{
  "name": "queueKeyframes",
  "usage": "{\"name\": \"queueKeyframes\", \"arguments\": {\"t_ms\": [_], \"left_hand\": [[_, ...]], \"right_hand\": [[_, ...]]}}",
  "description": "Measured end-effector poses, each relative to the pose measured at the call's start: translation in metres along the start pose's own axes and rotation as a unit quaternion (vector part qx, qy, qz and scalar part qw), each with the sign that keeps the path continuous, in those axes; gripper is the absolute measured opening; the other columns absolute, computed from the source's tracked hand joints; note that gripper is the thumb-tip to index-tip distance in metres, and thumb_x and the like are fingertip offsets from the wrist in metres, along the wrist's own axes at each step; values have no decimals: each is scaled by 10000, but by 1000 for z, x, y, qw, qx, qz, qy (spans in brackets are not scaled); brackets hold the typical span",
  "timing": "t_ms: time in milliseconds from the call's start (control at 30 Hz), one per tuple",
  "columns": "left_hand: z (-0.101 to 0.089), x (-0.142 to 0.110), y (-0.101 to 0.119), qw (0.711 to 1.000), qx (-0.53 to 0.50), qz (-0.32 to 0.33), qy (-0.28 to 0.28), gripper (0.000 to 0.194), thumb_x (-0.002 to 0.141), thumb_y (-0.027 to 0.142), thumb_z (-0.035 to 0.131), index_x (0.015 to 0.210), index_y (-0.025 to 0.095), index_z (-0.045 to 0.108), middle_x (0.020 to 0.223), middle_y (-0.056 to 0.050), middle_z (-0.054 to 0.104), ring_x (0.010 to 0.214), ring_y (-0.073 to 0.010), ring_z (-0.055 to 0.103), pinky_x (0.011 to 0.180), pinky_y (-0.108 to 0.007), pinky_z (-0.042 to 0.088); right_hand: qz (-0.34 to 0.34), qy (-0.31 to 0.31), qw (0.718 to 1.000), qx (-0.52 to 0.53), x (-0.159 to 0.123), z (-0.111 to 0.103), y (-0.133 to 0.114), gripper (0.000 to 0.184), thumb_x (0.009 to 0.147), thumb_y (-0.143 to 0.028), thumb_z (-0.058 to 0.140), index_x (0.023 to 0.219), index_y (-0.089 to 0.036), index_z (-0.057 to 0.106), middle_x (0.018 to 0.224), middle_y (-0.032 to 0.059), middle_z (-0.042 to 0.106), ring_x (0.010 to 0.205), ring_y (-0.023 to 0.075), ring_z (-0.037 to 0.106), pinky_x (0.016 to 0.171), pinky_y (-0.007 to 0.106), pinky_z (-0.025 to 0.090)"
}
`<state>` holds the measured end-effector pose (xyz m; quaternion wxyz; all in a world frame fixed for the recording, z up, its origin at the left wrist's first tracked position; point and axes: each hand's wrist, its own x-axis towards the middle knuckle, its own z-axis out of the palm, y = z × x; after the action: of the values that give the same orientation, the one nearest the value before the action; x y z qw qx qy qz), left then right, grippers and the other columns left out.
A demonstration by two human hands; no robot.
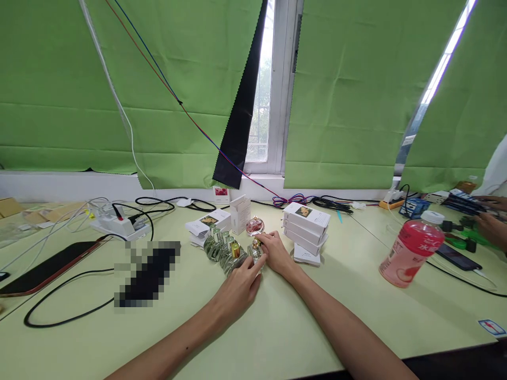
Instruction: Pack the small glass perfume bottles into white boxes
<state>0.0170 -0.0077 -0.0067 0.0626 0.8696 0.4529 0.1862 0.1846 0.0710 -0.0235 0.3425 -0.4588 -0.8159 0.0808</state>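
On the table (277, 338), a small glass bottle (254, 250) is being touched by the L hand (243, 279), w/ its top being met by the R hand (275, 254); can't tell if either is grasping. Bottle row (222, 252) just L is being crowded, so toppling's being risked if L knuckles drift. R side's being flanked by stacked white boxes (304, 228), poss. bumped if R wrist swings out.

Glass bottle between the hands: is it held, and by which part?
Left hand touches the glass bottle by its body; whether that or the right hand grips it cannot be told.
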Motion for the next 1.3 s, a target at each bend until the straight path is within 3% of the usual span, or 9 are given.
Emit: {"name": "queueKeyframes", "arguments": {"t_ms": [333,600,900,1300], "left_hand": [[0,-1,0,1000,-3,3,5,478,996,219,361,1472,263,382,1048,-86,573,806,-209,621,698,-311,503],[0,-1,1,1000,-1,5,6,483,986,205,366,1465,261,394,1068,-90,574,800,-208,625,691,-313,508],[0,-1,0,1000,-6,3,10,463,990,220,373,1449,260,414,1063,-88,582,802,-207,627,680,-304,507],[0,-2,0,1000,-3,1,4,515,980,191,394,1487,282,374,1113,-96,579,837,-232,652,697,-333,515]], "right_hand": [[1,5,1000,-1,0,1,0,535,808,30,487,1274,-177,652,1124,99,696,1030,250,481,854,328,429],[-7,-8,1000,-7,0,-1,-2,484,868,-34,525,1303,-210,645,1149,102,675,1034,243,465,881,328,419],[-21,-29,999,-20,-1,-2,-2,313,845,-50,575,1060,-192,753,1093,95,671,1020,240,456,857,319,399],[-7,-22,1000,-15,-1,-3,-4,403,840,-12,550,1162,-187,719,1067,103,650,998,241,451,848,314,416]]}}
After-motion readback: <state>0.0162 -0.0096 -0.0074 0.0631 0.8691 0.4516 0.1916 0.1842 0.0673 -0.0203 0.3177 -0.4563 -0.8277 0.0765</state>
